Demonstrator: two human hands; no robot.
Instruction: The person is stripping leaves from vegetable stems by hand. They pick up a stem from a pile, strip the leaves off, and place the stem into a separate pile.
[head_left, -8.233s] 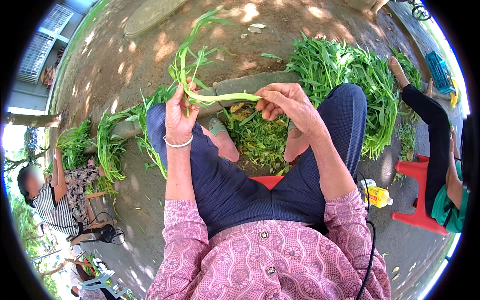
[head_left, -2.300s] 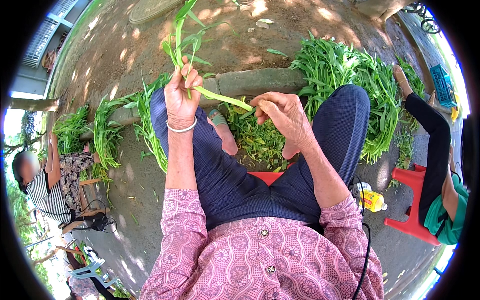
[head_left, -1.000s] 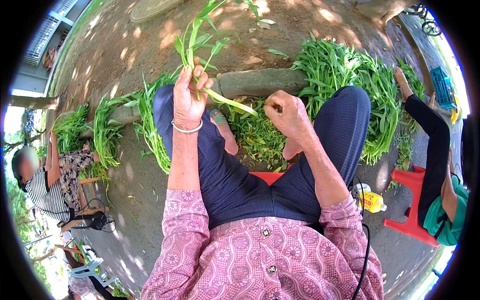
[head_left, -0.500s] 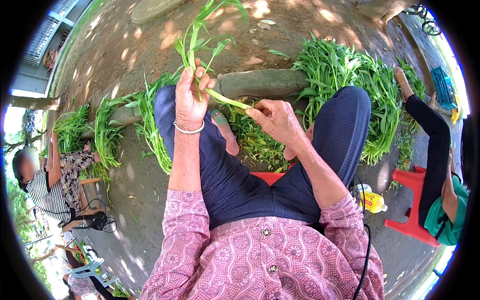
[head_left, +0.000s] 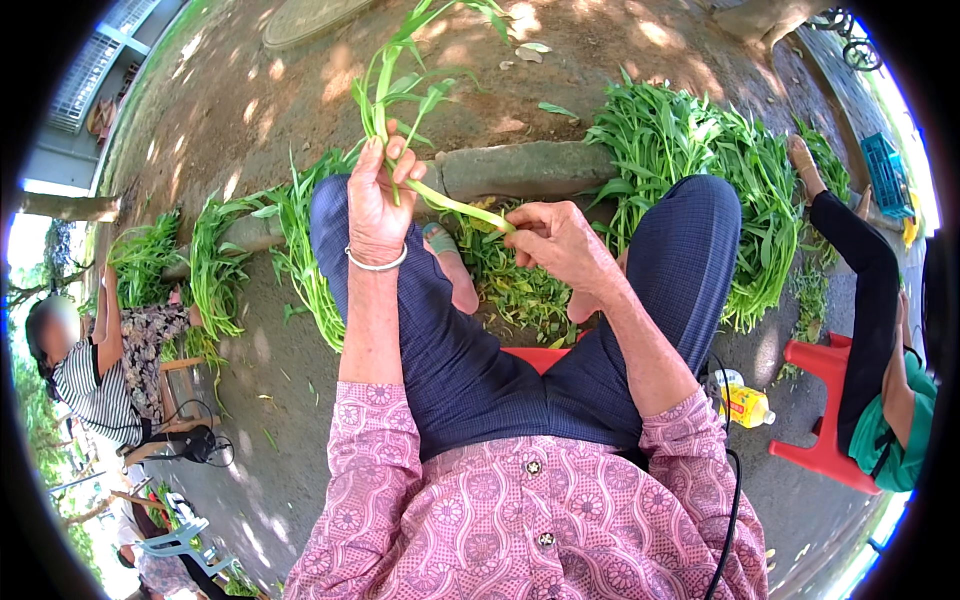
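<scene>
As the head view looks down, the left hand [head_left: 380, 205] is closed around a leafy green stalk [head_left: 450, 203], and the right hand [head_left: 560, 240] pinches its right end between thumb and fingers, hiding the tip. The stalk spans the gap between the hands, raised over the space between the knees, with its leaves pointing to the far side. A white bangle [head_left: 377, 260] circles the left wrist.

Below the stalk, a pile of green and yellowish trimmings [head_left: 520, 290] lies between the feet, partly covered by the right hand. Just beyond it runs a stone curb [head_left: 530, 168], with sunlit bare soil [head_left: 300, 90] farther off. A large heap of leafy greens [head_left: 690, 170] spreads beside the right knee, which blocks part of it. A smaller bundle of greens [head_left: 310, 250] lies against the left knee, and another bunch [head_left: 215, 275] sits farther left.

Near the right thigh, a yellow-labelled bottle [head_left: 745, 405] lies on the pavement, close to a black cable [head_left: 735, 510]. Farther right, a co-worker in black trousers [head_left: 865, 250] sits on a red plastic stool [head_left: 830, 410], with a teal crate [head_left: 888, 175] beyond. On the far left, a co-worker in a striped top [head_left: 95, 390] reaches toward more greens [head_left: 145, 255].
</scene>
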